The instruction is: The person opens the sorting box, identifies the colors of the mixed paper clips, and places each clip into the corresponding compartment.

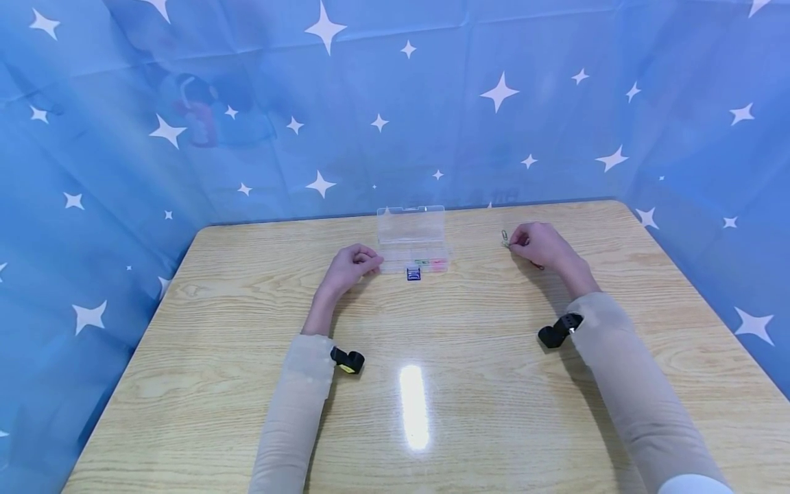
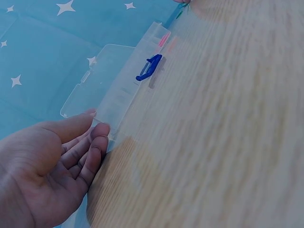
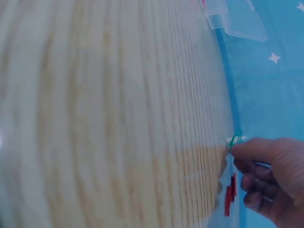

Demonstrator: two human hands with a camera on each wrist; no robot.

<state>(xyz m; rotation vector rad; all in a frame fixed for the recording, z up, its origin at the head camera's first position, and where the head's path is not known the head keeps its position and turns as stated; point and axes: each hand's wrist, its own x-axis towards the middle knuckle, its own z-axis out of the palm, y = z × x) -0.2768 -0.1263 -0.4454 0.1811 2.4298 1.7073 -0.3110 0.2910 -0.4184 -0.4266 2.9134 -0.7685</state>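
Note:
A clear plastic box (image 1: 395,265) with compartments stands near the far side of the table, its clear lid (image 1: 410,225) raised behind it. My left hand (image 1: 353,266) holds the box's left end, thumb and curled fingers at the corner in the left wrist view. A blue latch (image 2: 150,68) hangs out from the box's front. Inside lie green paper clips (image 1: 422,261) and pink ones (image 1: 439,263). Right of the box, my right hand (image 1: 542,243) pinches a green paper clip (image 3: 236,137) between thumb and forefinger. Another green clip (image 1: 504,234) shows just beyond those fingertips.
Red paper clips (image 3: 228,197) lie under the right hand, partly hidden by it in the head view. A blue curtain (image 1: 395,137) with white stars stands right behind the wooden table (image 1: 469,329) and along both sides. Light reflects off the tabletop.

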